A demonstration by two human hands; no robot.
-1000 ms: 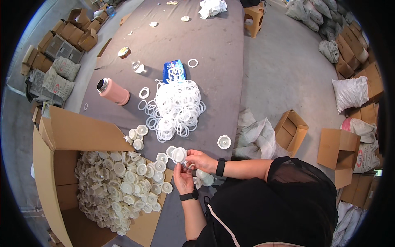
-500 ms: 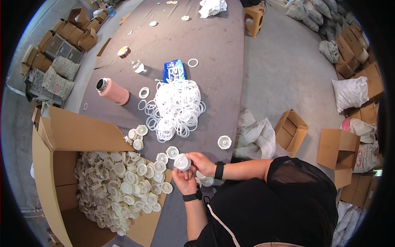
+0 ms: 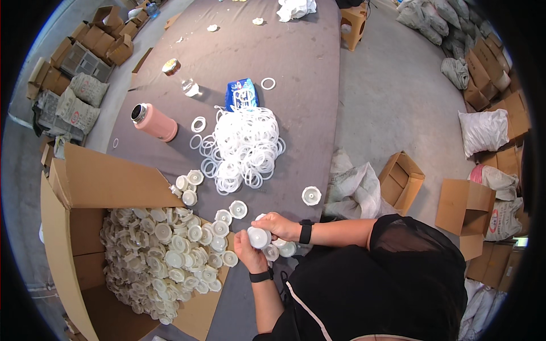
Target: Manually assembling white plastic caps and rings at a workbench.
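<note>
Between my two hands is a round white plastic cap [image 3: 259,238], its flat face turned up. My left hand [image 3: 248,253] closes on its left edge, and my right hand [image 3: 280,226] pinches it from the upper right. Part of another white piece shows just behind my right fingers; whether I hold it I cannot tell. Several caps [image 3: 238,209] lie on the table just beyond my hands, and more caps [image 3: 288,249] sit beneath my right wrist. A heap of white rings [image 3: 244,145] lies farther off.
An open cardboard box [image 3: 122,184] full of white caps [image 3: 165,261] stands at my left. A pink flask [image 3: 154,123], a glass jar [image 3: 190,87], a blue packet [image 3: 241,94] and a lone cap [image 3: 311,195] are on the grey-covered table [image 3: 307,125]. Sacks and cartons line both sides.
The cap has shifted slightly right and toward me, and its flat face now shows more fully. My left fingers have moved from beneath it to its left side.
</note>
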